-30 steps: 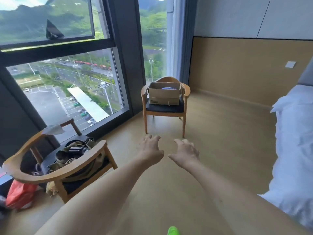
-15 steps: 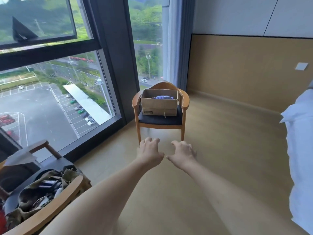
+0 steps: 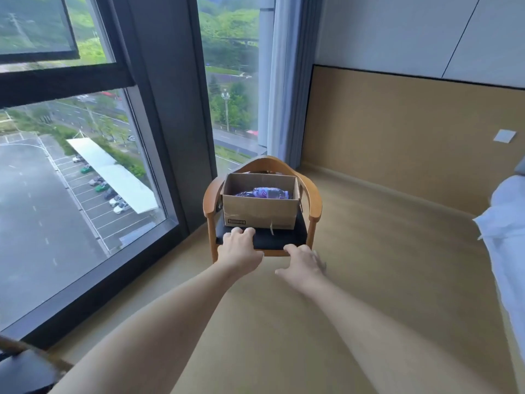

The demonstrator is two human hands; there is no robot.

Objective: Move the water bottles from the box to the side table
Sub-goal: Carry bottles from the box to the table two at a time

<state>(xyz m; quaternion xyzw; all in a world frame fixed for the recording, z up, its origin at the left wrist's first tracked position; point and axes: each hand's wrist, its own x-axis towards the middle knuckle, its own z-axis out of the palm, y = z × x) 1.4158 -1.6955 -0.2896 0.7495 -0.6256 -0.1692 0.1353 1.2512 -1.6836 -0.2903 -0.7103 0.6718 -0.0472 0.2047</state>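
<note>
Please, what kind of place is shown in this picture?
Probably a hotel room or a bedroom on a high floor. White bedding lies at the right, a wooden armchair carries a cardboard box, and the tall window looks down on a car park.

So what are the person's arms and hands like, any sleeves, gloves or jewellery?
Both arms are bare as far up as the view reaches: no sleeves show. The left hand and right hand wear no gloves, and no watch, ring or bracelet is visible.
</note>
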